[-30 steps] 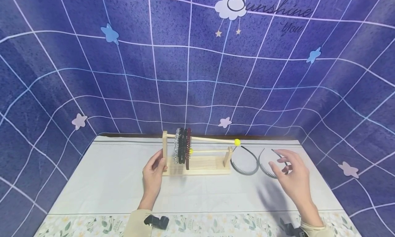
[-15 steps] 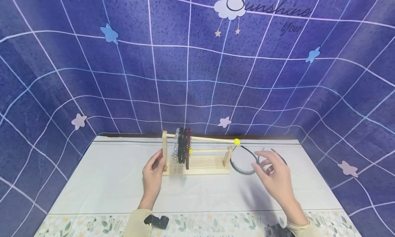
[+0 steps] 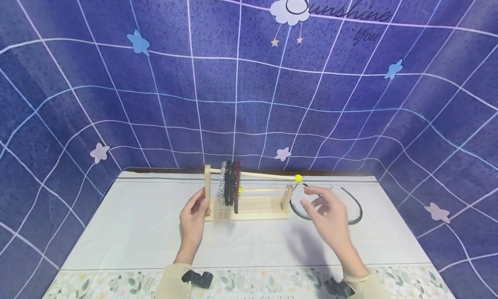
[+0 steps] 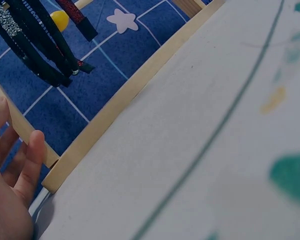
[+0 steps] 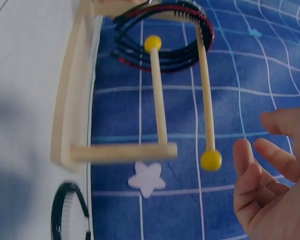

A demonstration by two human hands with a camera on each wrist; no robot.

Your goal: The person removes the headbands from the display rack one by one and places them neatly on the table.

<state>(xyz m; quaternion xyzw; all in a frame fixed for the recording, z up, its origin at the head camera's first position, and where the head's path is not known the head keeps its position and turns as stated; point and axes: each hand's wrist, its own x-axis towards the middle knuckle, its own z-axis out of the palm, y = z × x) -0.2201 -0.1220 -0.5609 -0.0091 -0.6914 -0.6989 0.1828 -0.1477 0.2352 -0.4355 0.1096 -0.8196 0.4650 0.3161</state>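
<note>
At the left end of a wooden headband stand (image 3: 262,207), my left hand (image 3: 192,223) holds the upright post, thumb in front and fingers behind. The left wrist view shows fingertips (image 4: 36,140) against that post (image 4: 21,122). Several headbands (image 3: 230,184), silver, black and dark red, hang on the upper rod (image 3: 268,176), which ends in a yellow ball (image 5: 211,160). My right hand (image 3: 330,217) hovers with nothing in it, fingers loosely bent and thumb apart, in front of two loose black toothed headbands. It partly hides the left one (image 3: 297,212); the other (image 3: 360,208) lies to its right.
A second, lower rod (image 3: 268,190) runs leftward from the short right post (image 3: 286,198) to its own yellow ball (image 5: 153,44). White cloth (image 3: 132,229) with a floral front border covers the table. Blue patterned fabric (image 3: 218,117) rises behind and at both sides.
My right hand has moved left from the right loose headband to in front of the left one, carrying nothing. The left hand and the stand have stayed in place.
</note>
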